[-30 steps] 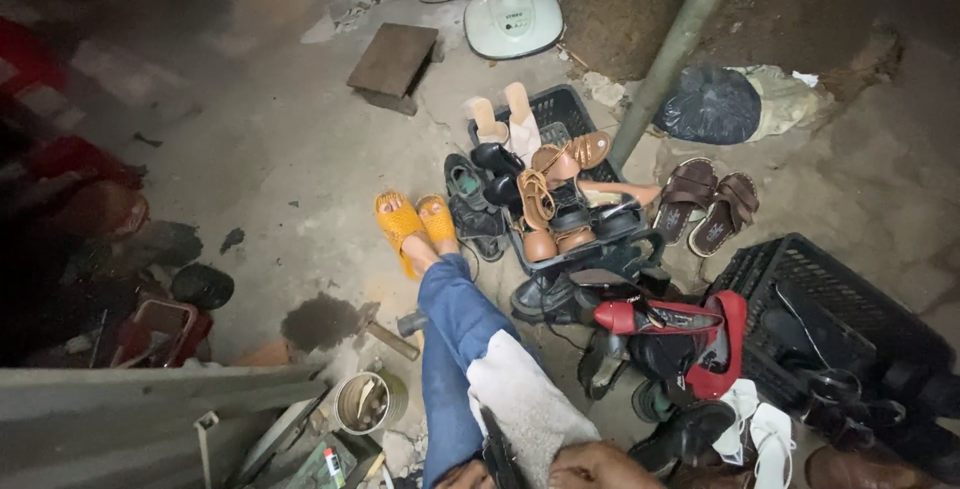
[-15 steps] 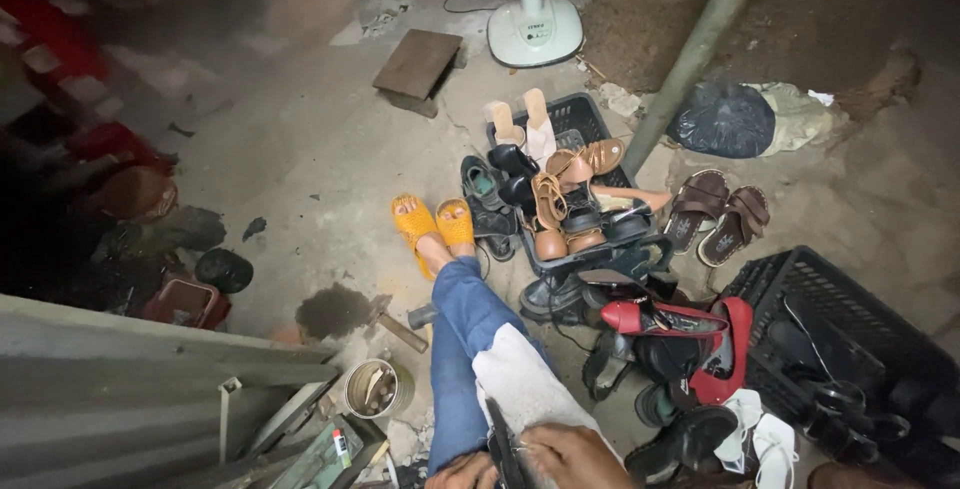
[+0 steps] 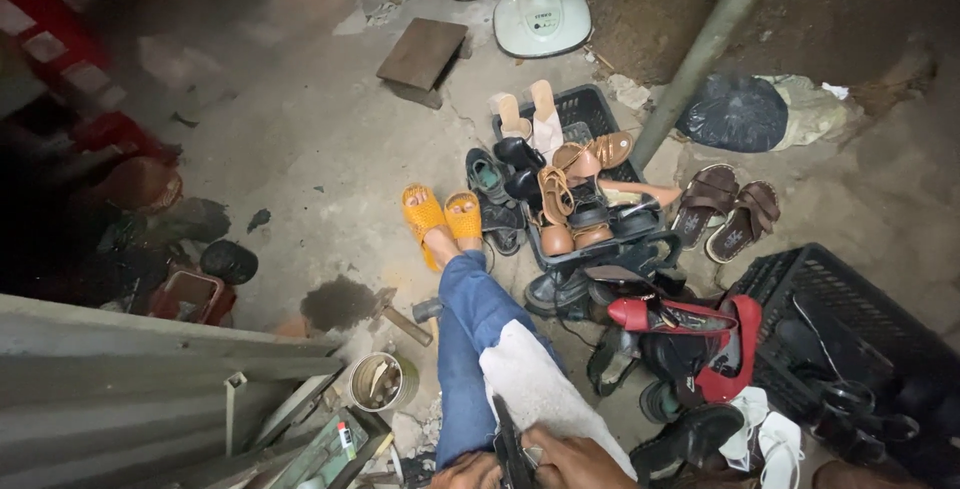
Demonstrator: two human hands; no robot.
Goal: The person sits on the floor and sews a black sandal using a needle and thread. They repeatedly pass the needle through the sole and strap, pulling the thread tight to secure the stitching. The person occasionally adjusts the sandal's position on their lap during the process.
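At the bottom edge my left hand (image 3: 468, 471) and my right hand (image 3: 575, 461) close together on a dark narrow object (image 3: 511, 449), which I cannot identify, over a white cloth (image 3: 532, 384) on my lap. My legs in blue jeans (image 3: 468, 319) stretch forward, with orange sandals (image 3: 440, 215) on my feet. Both hands are partly cut off by the frame.
A black crate of assorted shoes (image 3: 570, 184) stands ahead, with red heels (image 3: 690, 324) and brown sandals (image 3: 728, 211) nearby. Another black crate (image 3: 850, 334) is at right. A hammer (image 3: 400, 314), a tin can (image 3: 380, 381), a fan base (image 3: 542, 19), a wooden block (image 3: 422, 54) and a grey pole (image 3: 705, 49) surround me.
The view has shifted downward and left, so the shoes and fan base sit further right. My hands have come together on the dark object at the bottom edge.
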